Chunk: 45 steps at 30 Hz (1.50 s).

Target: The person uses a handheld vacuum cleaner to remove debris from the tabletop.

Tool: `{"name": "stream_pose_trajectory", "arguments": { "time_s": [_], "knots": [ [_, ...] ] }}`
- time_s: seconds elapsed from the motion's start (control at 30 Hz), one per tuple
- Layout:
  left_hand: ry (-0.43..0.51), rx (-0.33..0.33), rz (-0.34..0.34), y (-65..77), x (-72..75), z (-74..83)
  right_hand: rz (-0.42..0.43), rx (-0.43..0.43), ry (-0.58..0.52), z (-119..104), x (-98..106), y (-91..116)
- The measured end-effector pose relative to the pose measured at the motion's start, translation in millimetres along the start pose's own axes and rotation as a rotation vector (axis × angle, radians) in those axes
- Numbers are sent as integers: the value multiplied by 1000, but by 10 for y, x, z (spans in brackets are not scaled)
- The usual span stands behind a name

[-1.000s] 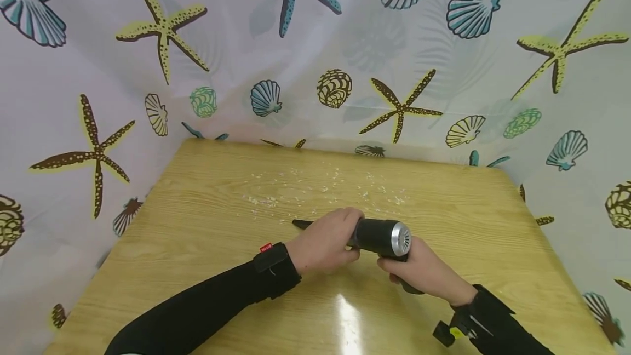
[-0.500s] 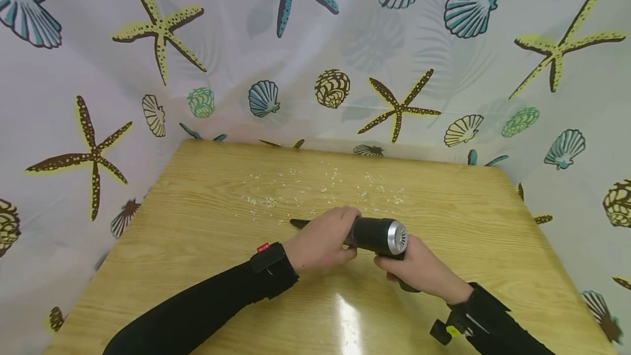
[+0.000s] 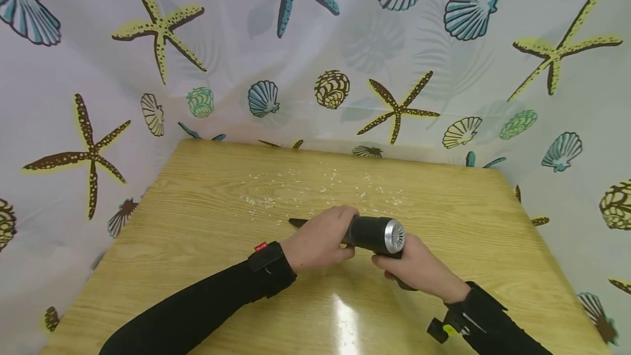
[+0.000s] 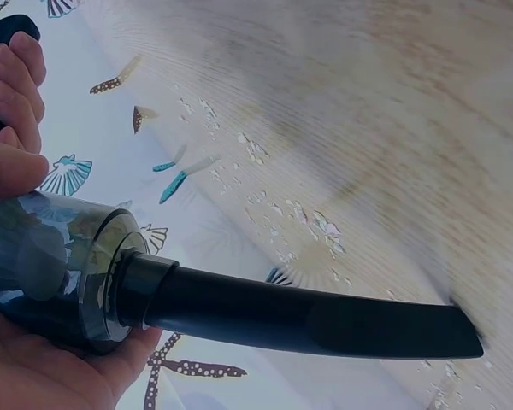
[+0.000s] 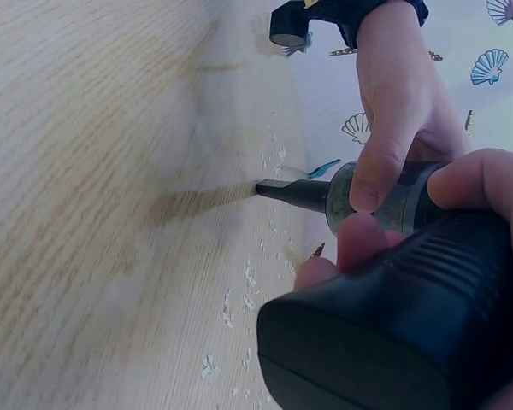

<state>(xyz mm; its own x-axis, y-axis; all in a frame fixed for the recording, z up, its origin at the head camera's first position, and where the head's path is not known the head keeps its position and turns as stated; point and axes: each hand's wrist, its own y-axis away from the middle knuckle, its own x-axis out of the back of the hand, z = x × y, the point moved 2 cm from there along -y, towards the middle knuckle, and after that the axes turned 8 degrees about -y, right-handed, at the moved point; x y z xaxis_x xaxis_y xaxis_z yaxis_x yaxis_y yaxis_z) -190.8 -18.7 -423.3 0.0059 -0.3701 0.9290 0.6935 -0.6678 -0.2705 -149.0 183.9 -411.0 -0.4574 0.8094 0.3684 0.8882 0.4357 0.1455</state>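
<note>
A black handheld vacuum cleaner [image 3: 372,233] with a silver vented end is held low over the table, its nozzle pointing left. My left hand [image 3: 320,240] grips the barrel from above, around the clear dust cup [image 4: 60,265] seen in the left wrist view. My right hand [image 3: 419,267] holds the handle [image 5: 385,316], fingers curled round it. The flat black crevice nozzle [image 4: 325,320] ends close to the tabletop; whether it touches I cannot tell. Small pale scraps [image 3: 258,201] lie scattered just beyond the nozzle. In the head view, my left hand hides most of the nozzle.
The wooden table [image 3: 197,267] reaches back to a white curtain [image 3: 305,53] printed with starfish and shells, which also hangs along both sides. More pale flecks [image 3: 365,193] lie toward the table's back middle. A bright reflection shows near the front.
Both hands and the vacuum cleaner have shifted very slightly left in the head view, as has the whole scene. The grips stay the same, and the scraps look much alike.
</note>
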Motion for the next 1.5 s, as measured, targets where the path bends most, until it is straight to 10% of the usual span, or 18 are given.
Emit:
{"name": "stream_pose_trajectory", "arguments": {
  "time_s": [0.4,1.13,1.5],
  "knots": [
    [5,2,16,38,28,-52,-14,13,-10,-354,-102,40],
    [-18,28,30,112,68,-107,-38,16,-17,-15,-112,-156],
    [-14,38,33,164,101,-124,-67,44,-63,-279,-189,-107]
  ]
}}
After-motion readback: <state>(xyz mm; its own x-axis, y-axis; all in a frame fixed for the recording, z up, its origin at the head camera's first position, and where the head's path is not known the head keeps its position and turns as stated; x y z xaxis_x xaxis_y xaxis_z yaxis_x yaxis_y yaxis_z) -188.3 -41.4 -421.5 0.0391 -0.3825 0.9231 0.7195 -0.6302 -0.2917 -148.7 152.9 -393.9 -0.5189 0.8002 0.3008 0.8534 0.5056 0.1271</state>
